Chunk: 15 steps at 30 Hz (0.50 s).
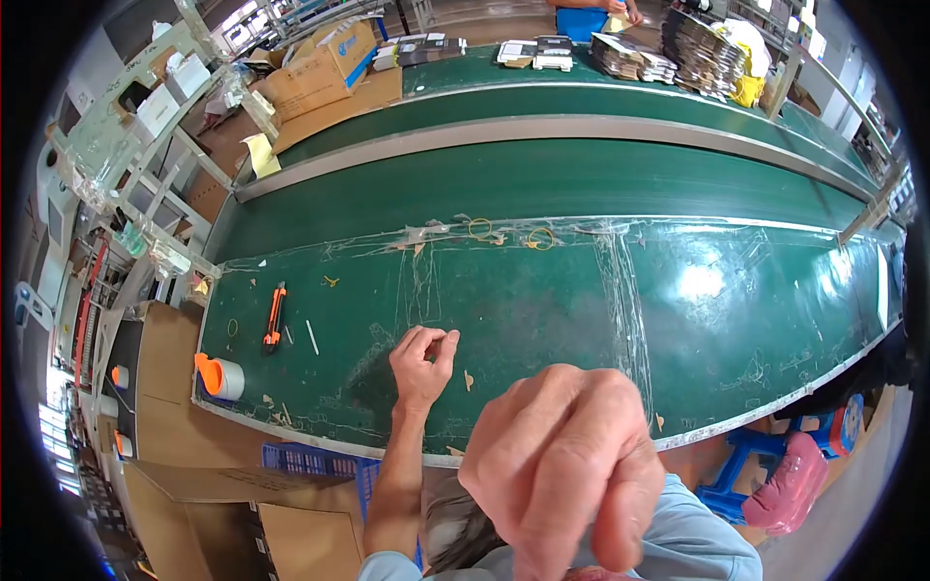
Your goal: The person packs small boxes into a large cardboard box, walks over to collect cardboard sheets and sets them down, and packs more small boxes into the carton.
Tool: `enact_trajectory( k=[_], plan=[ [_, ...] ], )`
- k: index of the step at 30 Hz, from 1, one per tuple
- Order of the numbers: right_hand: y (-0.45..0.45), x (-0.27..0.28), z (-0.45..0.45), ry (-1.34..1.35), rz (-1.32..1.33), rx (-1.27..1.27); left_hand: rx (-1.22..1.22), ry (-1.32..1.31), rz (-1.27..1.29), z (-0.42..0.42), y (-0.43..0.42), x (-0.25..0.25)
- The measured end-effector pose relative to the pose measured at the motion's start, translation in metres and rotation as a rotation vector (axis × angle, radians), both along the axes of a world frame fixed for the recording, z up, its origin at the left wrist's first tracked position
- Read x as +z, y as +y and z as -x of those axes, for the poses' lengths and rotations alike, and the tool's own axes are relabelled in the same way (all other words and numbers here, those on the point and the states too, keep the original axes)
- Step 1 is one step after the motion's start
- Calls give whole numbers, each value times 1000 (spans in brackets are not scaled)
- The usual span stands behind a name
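Note:
Over the green tabletop [523, 339], my left hand [423, 366] is closed with its fingers curled in. Whether anything is inside it is hidden. My right hand [567, 460] is large and close to the camera, its fingers bent and pressed together, and what it holds, if anything, cannot be seen. To the left of my left hand lie an orange and black cutter [275, 318] and a thin white strip [312, 338]. Two yellow rubber bands [480, 229] [541, 239] rest by the table's far seam, beyond both hands.
A white and orange tape dispenser [221, 377] stands at the table's left corner. A blue crate [320, 459] and open cardboard box [208, 513] are below. A blue stool [751, 465] stands lower right. Across the belt are carton stacks [697, 58] and a person [591, 17].

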State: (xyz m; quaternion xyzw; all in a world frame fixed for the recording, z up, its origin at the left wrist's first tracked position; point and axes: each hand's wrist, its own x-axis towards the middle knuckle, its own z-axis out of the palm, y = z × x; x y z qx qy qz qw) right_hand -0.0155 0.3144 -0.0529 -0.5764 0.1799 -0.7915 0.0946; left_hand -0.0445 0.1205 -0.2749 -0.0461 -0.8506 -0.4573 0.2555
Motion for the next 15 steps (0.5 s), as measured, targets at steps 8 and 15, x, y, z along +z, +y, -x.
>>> enact_trajectory(
  k=[8, 15],
  plan=[
    [0, 0, -4, 19, 151, 147, 5, 1, -49, 1, 0, -3],
    [-40, -3, 6, 189, 508, 165, 5, 11, -39, 0, 0, -4]
  ],
)
